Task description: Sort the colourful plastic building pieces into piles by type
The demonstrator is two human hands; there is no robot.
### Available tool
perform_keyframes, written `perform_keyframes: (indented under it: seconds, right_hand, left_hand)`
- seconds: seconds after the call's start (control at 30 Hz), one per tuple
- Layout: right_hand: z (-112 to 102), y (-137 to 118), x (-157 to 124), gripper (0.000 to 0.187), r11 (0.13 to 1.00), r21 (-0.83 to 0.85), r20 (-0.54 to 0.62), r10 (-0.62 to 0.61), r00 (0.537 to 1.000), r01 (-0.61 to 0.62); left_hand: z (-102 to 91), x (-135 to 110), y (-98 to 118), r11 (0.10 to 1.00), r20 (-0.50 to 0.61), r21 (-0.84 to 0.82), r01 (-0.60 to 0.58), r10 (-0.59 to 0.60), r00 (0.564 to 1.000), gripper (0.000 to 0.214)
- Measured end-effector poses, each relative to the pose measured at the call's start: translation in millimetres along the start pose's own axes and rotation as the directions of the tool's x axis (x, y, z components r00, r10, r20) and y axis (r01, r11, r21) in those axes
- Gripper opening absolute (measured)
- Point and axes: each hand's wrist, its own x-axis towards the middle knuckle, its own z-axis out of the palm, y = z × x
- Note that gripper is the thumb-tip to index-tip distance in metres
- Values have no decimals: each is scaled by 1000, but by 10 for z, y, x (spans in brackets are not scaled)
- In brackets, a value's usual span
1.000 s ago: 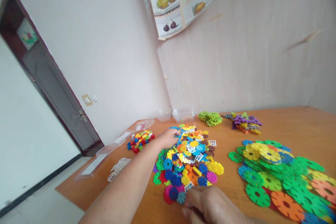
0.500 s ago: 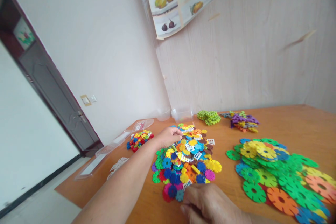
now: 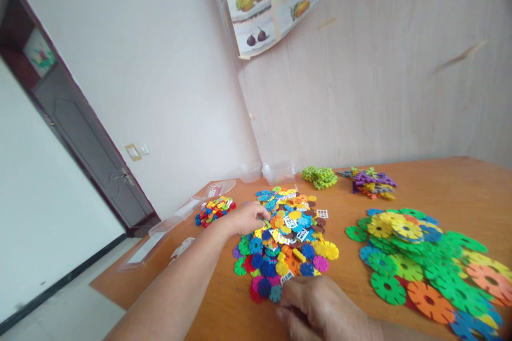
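Fingers [image 3: 262,210] of the left hand [image 3: 248,219] bent over the left side of the mixed pile [image 3: 294,240], mid-frame; impossible to tell whether pinching a piece. Right hand [image 3: 316,303] curled at lower centre, contents hidden, beside the pile's lower end. Pile stretched top to bottom, mostly rightward of the left fingers; left hand nearer its upper half.

The left forearm [image 3: 180,282] is bare to the near edge of view, narrowing toward the bare left hand [image 3: 251,218]. The right hand [image 3: 322,306] is bare, with rounded knuckles [image 3: 316,285].
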Motion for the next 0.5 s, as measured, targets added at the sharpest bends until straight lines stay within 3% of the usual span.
perform_keyframes:
  seconds: [0.17, 0.3, 0.4, 0.5]
  right_hand:
    - [-17, -13, 24, 10, 1000, 11, 17, -7, 1000, 7]
    - [-30, -24, 42, 12, 1000, 14, 33, 24, 999, -24]
    - [-41, -34, 29, 13, 999, 22, 38, 30, 999, -31]
    - [-45, -36, 7, 13, 999, 25, 39, 34, 999, -35]
  left_hand:
    - [81, -7, -16, 999, -17, -42, 34, -35, 999, 22]
    - [60, -27, -52, 981, -57, -180, 69, -80, 995, 21]
    - [-26, -35, -178, 958, -131, -277, 70, -110, 985, 22]
    - [-164, -57, -411, 949, -261, -298, 100, -182, 948, 23]
